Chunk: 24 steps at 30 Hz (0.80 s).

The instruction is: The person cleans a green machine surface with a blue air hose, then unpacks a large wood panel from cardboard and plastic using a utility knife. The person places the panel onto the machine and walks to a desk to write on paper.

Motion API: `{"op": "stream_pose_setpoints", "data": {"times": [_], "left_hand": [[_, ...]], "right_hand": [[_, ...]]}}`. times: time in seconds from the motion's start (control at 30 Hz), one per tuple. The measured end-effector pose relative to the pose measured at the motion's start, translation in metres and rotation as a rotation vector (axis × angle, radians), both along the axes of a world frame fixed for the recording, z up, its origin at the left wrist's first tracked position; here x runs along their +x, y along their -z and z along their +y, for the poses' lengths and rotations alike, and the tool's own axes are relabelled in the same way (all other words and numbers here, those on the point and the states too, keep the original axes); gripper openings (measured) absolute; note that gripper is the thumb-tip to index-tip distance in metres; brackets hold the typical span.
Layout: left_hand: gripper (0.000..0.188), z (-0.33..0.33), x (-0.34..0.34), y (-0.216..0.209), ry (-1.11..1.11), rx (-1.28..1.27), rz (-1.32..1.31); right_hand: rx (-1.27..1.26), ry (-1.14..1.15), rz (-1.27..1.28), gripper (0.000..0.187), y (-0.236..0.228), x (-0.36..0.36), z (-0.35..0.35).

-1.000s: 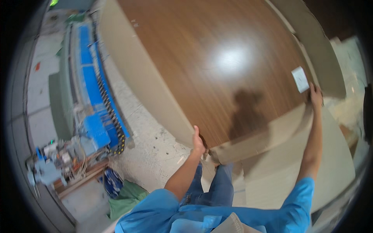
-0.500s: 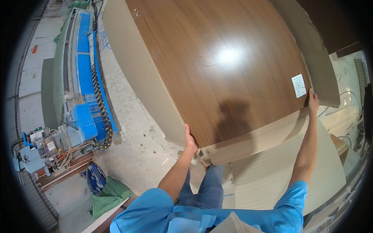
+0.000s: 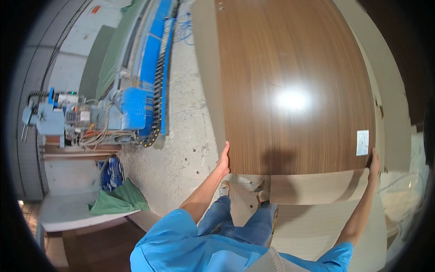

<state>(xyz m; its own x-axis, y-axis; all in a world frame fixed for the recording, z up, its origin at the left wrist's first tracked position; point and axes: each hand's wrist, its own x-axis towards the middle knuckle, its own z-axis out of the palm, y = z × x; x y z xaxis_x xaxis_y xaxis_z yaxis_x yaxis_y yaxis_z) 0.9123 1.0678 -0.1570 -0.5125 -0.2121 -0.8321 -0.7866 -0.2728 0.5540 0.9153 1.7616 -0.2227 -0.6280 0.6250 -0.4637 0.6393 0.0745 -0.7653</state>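
A large brown wood-grain panel (image 3: 290,127) lies ahead of me, with a glossy light reflection and a white label (image 3: 362,143) near its near right corner. My left hand (image 3: 224,159) presses against its left edge close to the near corner, with the fingers partly hidden at the edge. My right hand (image 3: 374,164) grips the right edge just below the label. A beige cardboard sheet (image 3: 326,186) shows beneath the panel's near edge, and more cardboard (image 3: 208,59) runs along its left side.
To the left stands a long blue machine (image 3: 133,109) with a black cable chain (image 3: 158,86). A green cloth (image 3: 120,199) is draped near a blue object (image 3: 111,173). A pale sheet (image 3: 326,231) lies low on the right. My feet (image 3: 224,188) stand on the speckled floor (image 3: 186,149).
My view has turned, and the panel, slanted before, now sits nearly straight ahead. The cardboard under its near edge shows as a flatter strip. Both hands stay on the panel's edges.
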Motion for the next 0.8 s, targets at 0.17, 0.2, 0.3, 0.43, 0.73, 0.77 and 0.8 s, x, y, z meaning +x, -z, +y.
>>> {"op": "stream_pose_setpoints", "data": {"times": [0.17,0.2,0.3,0.43,0.73,0.77,0.8], "left_hand": [[0.089,-0.064,-0.043,-0.051,0.111,0.118,0.023],[0.089,-0.075,-0.053,-0.058,0.132,0.092,0.021],[0.089,-0.112,-0.081,-0.074,0.192,0.109,0.056],[0.086,-0.179,-0.126,-0.080,0.268,0.178,0.131],[0.086,-0.417,-0.267,-0.129,0.209,0.170,0.176],[0.086,-0.443,-0.286,-0.146,0.227,0.135,0.247],[0.086,-0.465,-0.301,-0.162,0.248,0.080,0.301]], "right_hand": [[0.060,-0.142,-0.028,0.071,-0.096,-0.028,-0.063],[0.076,-0.210,-0.167,0.074,-0.121,-0.035,-0.073],[0.170,-0.233,-0.098,0.083,-0.171,-0.057,-0.123],[0.339,-0.187,-0.061,0.087,-0.222,-0.079,-0.196],[0.320,-0.176,-0.009,0.066,-0.281,-0.170,-0.427],[0.334,-0.163,-0.046,0.064,-0.286,-0.190,-0.451],[0.284,-0.135,0.054,0.059,-0.288,-0.205,-0.472]]}}
